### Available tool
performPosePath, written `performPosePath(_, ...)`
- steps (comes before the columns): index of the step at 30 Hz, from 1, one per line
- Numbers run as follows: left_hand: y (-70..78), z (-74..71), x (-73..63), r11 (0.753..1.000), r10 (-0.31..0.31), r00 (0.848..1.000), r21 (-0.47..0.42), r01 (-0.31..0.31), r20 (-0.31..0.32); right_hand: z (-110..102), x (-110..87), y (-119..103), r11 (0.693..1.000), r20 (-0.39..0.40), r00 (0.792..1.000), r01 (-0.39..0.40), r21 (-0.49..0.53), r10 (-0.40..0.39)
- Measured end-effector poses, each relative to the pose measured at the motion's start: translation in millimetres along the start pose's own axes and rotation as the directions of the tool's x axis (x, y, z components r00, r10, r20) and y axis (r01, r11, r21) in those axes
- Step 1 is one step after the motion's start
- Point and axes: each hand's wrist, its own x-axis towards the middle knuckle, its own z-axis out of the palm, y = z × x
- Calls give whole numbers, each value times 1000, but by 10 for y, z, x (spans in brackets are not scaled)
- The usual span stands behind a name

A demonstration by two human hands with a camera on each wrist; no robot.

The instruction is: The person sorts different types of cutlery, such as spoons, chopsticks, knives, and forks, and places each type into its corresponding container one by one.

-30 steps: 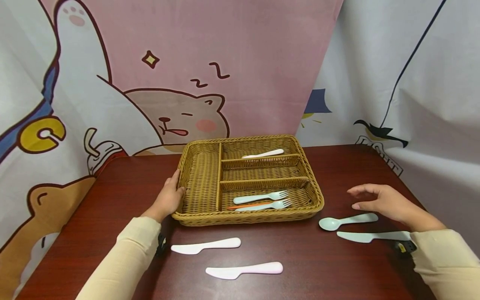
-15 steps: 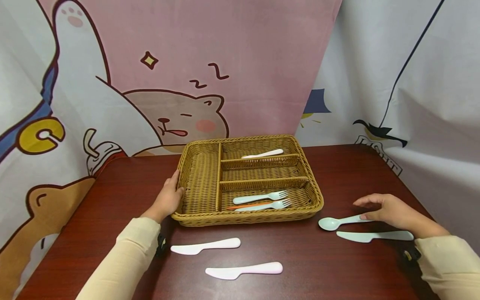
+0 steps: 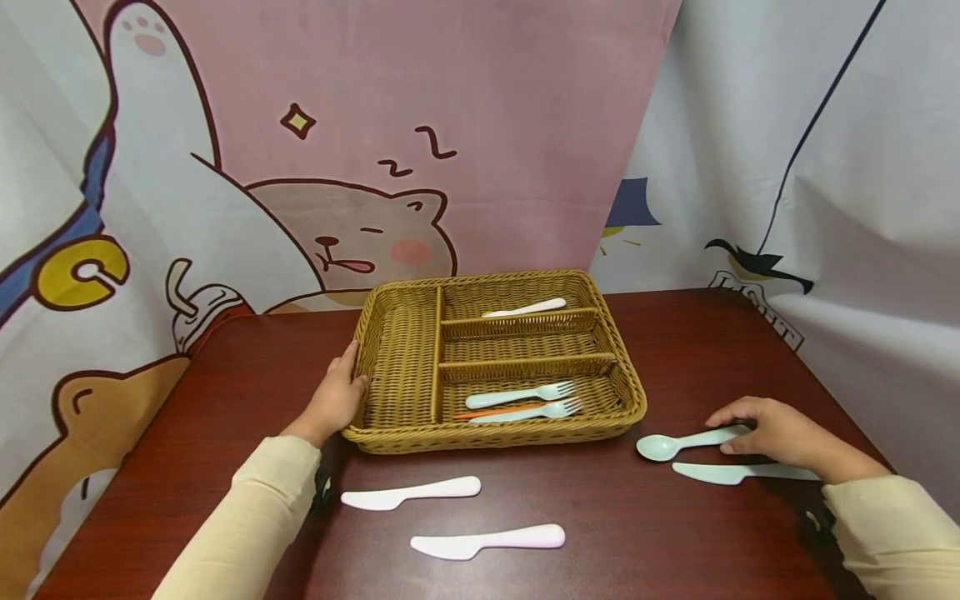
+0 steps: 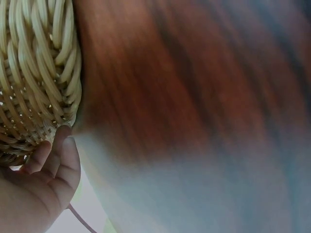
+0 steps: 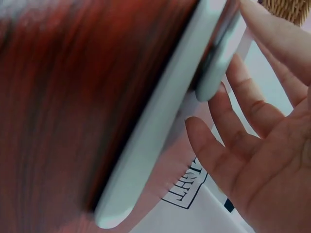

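My left hand [image 3: 335, 402] holds the left side of a woven cutlery basket [image 3: 399, 350], its fingertips against the wicker in the left wrist view. At the right, my right hand [image 3: 783, 435] pinches the handle of a pale green spoon [image 3: 662, 448], which lies on the table with its bowl toward the basket. Seen from the right wrist, the spoon's handle end [image 5: 217, 73] sits between thumb and fingers. A pale green knife [image 3: 712, 473] lies just in front of the spoon, its handle partly behind the hand.
Two more knives, one white [image 3: 412, 493] and one pinkish [image 3: 487, 542], lie in front of the basket. Its front right compartment holds two pale forks [image 3: 517, 395] and something orange [image 3: 495, 412]; a white utensil [image 3: 528, 308] lies in the back one. A printed curtain [image 3: 517, 150] hangs behind the table.
My right hand has come down from above the spoon, and its thumb and fingers have closed on the handle. The left hand and basket have stayed put.
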Motion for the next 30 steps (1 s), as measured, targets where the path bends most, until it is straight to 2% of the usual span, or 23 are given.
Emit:
performPosePath(7, -4, -5, 1, 1000, 0, 1000, 0, 0, 3, 39, 8, 1, 999, -16, 1000, 17, -51, -18)
performPosePath(14, -8, -4, 14, 1000, -6, 1000, 10, 6, 3, 57, 28, -36, 995, -13, 1000, -5, -98, 4)
performPosePath(24, -7, 13, 1, 1000, 0, 1000, 10, 0, -4, 77, 22, -31, 994, -9, 1000, 2, -109, -3)
performPosePath(30, 17, 4, -10, 1000, -3, 1000, 18, 3, -9, 32, 3, -7, 995, -34, 999, 13, -99, -17)
